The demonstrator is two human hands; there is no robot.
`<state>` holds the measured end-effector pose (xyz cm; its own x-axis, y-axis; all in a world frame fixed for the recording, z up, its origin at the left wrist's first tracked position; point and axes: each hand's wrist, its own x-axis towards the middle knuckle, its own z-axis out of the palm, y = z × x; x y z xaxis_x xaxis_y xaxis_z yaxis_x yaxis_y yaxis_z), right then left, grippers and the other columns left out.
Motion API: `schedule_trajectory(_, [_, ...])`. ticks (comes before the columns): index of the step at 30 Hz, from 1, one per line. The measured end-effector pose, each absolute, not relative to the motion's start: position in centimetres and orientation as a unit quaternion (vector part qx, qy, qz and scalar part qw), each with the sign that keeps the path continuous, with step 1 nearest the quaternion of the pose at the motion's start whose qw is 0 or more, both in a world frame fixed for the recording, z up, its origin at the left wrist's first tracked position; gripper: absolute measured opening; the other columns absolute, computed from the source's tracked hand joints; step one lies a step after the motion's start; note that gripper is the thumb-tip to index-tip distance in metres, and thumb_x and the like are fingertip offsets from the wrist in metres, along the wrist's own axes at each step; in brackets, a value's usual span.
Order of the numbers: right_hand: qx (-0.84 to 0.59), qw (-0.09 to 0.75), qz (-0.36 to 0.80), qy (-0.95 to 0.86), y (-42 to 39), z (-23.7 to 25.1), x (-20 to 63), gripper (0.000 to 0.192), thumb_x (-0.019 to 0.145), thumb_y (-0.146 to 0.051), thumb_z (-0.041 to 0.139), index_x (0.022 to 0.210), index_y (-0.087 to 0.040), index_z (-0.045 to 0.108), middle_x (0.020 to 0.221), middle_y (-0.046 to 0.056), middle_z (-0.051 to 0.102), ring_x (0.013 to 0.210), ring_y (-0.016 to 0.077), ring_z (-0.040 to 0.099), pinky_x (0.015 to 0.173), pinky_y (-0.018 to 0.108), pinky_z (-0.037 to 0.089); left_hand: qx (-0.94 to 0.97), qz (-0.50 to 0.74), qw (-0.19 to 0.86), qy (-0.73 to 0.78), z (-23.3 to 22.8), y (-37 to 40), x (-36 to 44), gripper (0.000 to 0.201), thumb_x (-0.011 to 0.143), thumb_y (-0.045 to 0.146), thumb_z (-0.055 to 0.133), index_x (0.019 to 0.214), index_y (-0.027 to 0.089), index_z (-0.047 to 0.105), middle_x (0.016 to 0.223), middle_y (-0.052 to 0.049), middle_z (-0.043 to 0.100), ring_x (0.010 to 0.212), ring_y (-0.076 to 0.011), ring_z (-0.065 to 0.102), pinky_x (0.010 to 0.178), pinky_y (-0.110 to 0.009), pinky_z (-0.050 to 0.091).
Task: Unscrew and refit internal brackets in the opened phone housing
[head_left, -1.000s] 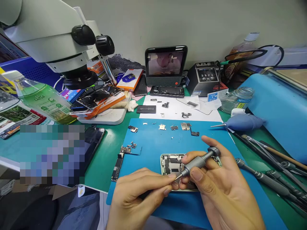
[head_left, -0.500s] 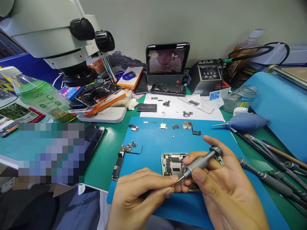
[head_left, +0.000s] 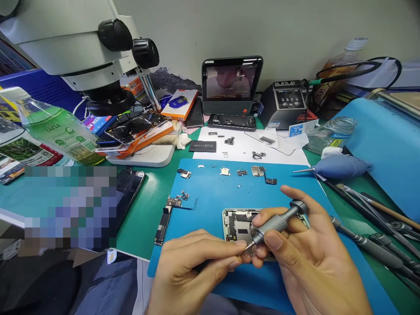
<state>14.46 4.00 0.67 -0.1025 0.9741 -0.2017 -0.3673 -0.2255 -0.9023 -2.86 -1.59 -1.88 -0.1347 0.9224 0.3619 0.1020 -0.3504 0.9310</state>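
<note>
My right hand (head_left: 308, 267) grips a screwdriver (head_left: 274, 225); my left hand (head_left: 190, 273) pinches at its tip, over an opened phone (head_left: 238, 223). Removed parts (head_left: 257, 171) line the blue mat (head_left: 210, 197), so disassembly looks well along.

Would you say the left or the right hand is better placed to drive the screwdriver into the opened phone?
Right hand: it grips the screwdriver over the opened phone; left hand pinches its tip.

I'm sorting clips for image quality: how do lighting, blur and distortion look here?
Head view: light is bright and even, shadows soft. The hands and screwdriver are sharp. A pixelated block hides part of the left bench. The wide lens bends the edges, swelling the microscope. The small screen looks washed out.
</note>
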Motion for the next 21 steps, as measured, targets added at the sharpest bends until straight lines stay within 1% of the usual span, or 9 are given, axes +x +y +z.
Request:
schedule_trajectory(3, [-0.432,0.511,0.654,-0.353,4.0,0.6,14.4,0.077,0.078,-0.038,0.102,0.142,-0.04,0.059,0.094,0.002,0.079,0.059,0.0213,0.073,0.051,0.035,0.066,0.576,0.594,0.336,0.45,-2.2,-1.5,-3.1,0.027,0.105,0.02,0.081,0.127,0.035,0.088,0.101,0.001,0.091,0.081,-0.015,0.085,0.079,-0.022,0.067])
schedule_trajectory(6, [-0.43,0.508,0.657,-0.354,4.1,0.5,14.4,0.078,0.079,-0.038,0.101,0.143,-0.038,0.058,0.094,0.002,0.08,0.058,0.021,0.074,0.052,0.035,0.066,0.57,0.592,0.344,0.454,-2.1,-1.7,-3.0,0.027,0.105,0.021,0.081,0.127,0.036,0.087,0.102,0.003,0.091,0.082,-0.0132,0.085,0.081,-0.02,0.065])
schedule_trajectory(12, [-0.421,0.508,0.657,-0.366,4.1,0.6,14.5,0.073,0.083,-0.036,0.099,0.142,-0.038,0.057,0.093,0.001,0.08,0.058,0.0196,0.074,0.053,0.032,0.067,0.537,0.587,0.368,0.481,-1.0,-2.1,-2.5,0.023,0.104,0.021,0.081,0.122,0.034,0.089,0.1,0.002,0.091,0.083,-0.0158,0.084,0.081,-0.025,0.065])
schedule_trajectory(18, [-0.42,0.506,0.654,-0.375,4.2,0.5,14.4,0.071,0.085,-0.037,0.097,0.143,-0.038,0.055,0.094,0.001,0.08,0.058,0.0188,0.074,0.054,0.031,0.067,0.543,0.591,0.369,0.468,-1.1,-2.1,-2.5,0.027,0.104,0.019,0.081,0.125,0.035,0.088,0.102,0.003,0.091,0.086,-0.0133,0.084,0.084,-0.022,0.063])
schedule_trajectory(21, [-0.423,0.506,0.651,-0.376,4.2,0.4,14.4,0.071,0.085,-0.037,0.097,0.143,-0.038,0.055,0.093,0.001,0.08,0.058,0.0185,0.074,0.054,0.031,0.067,0.55,0.593,0.361,0.464,-1.2,-2.0,-2.7,0.026,0.103,0.018,0.082,0.123,0.033,0.089,0.101,0.002,0.091,0.085,-0.0146,0.084,0.083,-0.023,0.065])
